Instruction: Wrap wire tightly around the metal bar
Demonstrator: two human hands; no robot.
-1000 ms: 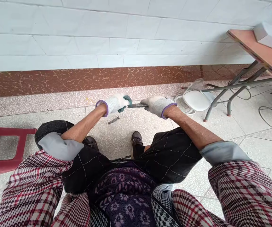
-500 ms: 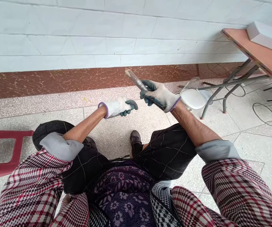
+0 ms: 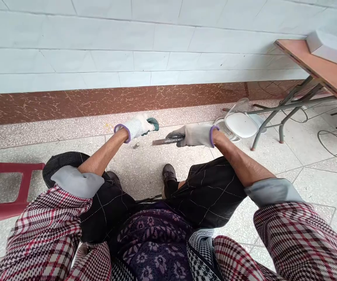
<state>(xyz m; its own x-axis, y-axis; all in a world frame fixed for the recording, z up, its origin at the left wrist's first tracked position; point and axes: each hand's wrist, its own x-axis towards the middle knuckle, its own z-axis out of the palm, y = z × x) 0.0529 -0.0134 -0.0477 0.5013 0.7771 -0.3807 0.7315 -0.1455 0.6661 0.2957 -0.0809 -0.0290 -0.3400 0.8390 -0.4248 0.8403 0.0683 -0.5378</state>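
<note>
My right hand [image 3: 190,136], in a whitish knitted glove with a dark-coated palm and purple cuff, is closed around a slim brownish tube [image 3: 164,141] with a shiny, ridged, clear surface. The tube lies almost level, its free end pointing left; its other end is hidden in the glove. My left hand [image 3: 141,125], gloved alike, hovers left of that end, apart from it. Its fingers curl inward, and whether anything is between them is hidden. Below this hand a small greyish piece [image 3: 136,145] appears against the speckled floor, too small to name.
A red plastic stool [image 3: 24,187] stands at the left. To the right are a folding table [image 3: 317,58] with a white box [image 3: 329,45] on it, and a white-seated chair [image 3: 241,124] near its legs. A tiled wall [image 3: 98,35] runs along the front.
My right hand has lowered and turned the tube from a raised slant to nearly level. My left hand has drawn slightly left and up. The small piece now shows below it.
</note>
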